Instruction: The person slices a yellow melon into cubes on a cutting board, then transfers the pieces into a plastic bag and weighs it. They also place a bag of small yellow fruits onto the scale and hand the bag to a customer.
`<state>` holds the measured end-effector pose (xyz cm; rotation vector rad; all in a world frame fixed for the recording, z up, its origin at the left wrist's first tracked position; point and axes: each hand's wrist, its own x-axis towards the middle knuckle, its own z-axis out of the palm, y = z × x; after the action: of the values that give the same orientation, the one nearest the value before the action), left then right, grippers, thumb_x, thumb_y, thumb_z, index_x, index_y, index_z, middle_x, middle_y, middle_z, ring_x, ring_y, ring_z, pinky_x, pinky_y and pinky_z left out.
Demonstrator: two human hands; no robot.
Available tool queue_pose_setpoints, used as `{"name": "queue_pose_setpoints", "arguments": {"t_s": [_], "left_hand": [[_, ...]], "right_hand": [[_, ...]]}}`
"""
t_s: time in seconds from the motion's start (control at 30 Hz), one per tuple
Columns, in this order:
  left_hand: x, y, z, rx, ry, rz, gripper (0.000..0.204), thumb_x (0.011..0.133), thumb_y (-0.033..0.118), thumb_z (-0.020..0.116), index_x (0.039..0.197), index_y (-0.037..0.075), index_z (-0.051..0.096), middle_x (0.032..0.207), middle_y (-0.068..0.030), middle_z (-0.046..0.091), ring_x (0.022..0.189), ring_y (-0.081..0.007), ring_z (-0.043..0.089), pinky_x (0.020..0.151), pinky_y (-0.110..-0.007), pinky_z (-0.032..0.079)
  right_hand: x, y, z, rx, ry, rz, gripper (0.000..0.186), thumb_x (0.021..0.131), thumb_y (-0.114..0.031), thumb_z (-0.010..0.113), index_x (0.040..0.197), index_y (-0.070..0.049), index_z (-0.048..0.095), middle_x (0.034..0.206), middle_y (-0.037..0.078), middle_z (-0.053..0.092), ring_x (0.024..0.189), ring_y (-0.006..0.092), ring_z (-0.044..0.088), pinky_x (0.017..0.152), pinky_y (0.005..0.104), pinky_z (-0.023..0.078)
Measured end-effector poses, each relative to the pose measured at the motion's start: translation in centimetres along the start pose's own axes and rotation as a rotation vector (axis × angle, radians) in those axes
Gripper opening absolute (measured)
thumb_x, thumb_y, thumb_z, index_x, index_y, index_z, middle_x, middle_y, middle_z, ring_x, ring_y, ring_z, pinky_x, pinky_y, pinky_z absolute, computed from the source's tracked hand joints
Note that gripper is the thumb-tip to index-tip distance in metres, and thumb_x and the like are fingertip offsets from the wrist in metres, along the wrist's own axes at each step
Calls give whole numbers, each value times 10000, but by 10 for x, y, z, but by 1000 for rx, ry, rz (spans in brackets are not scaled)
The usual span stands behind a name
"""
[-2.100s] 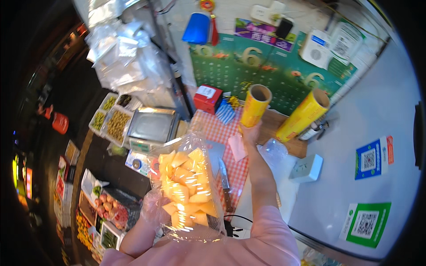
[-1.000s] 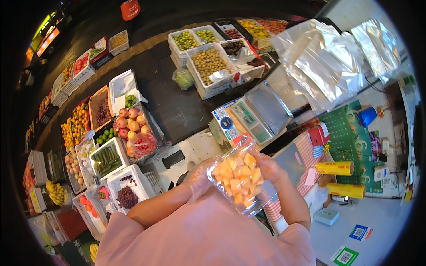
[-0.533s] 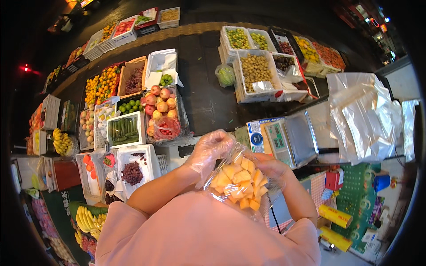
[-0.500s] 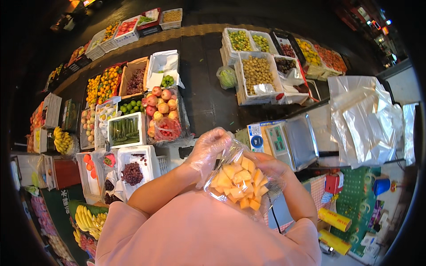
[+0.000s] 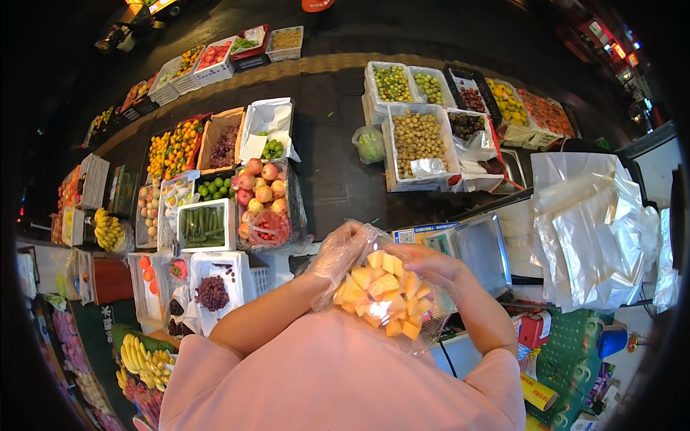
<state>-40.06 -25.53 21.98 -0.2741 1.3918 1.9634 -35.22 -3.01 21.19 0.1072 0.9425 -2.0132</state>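
Observation:
Held in front of my chest is a clear plastic pack of orange melon chunks [image 5: 384,291], tilted toward me. My left hand [image 5: 336,251], in a thin clear plastic glove, is closed on the film at the pack's upper left. On the upper right, my right hand [image 5: 431,264] grips the pack's edge, its fingers bent over the plastic. Glare and loose film partly hide the fingertips. Just beyond the right hand stands a weighing scale [image 5: 481,248] with a steel tray.
Right of the scale lies a stack of clear plastic bags [image 5: 589,230]. Crates of fruit stand ahead, among them pomegranates [image 5: 262,190], cucumbers [image 5: 203,224] and small brown fruit [image 5: 419,144]. Grapes [image 5: 213,293] sit in a white box at left. A yellow roll [image 5: 537,391] is low right.
The view has tipped, so the stalls sit lower in the picture. The melon pack has come slightly nearer my chest, and both hands still hold it.

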Motion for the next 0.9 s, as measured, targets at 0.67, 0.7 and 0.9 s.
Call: {"name": "queue_pose_setpoints", "arguments": {"t_s": [0.67,0.7,0.9], "left_hand": [[72,90,-71,-279,-172,-54,671,1002,585,369,1451,88,414,1408,-125,514,1231,-277,559,1006,-427,487],[69,103,-67,-205,-118,-51,657,1014,541,396,1458,57,399,1416,-131,505,1201,-257,580,970,-397,515],[49,79,-98,-409,-192,239,799,990,635,324,1510,32,261,1491,-228,379,1370,-331,401,1132,-423,345]], "right_hand": [[105,-46,56,366,366,-613,572,940,-398,516,1391,-50,462,1350,130,558,1216,293,559,1027,469,444],[111,-49,61,378,385,-659,581,940,-397,518,1401,-51,447,1363,130,548,1227,294,550,1039,472,432],[113,-48,63,464,409,-924,605,935,-362,536,1438,-59,392,1407,127,513,1275,301,509,1089,468,381]]}}
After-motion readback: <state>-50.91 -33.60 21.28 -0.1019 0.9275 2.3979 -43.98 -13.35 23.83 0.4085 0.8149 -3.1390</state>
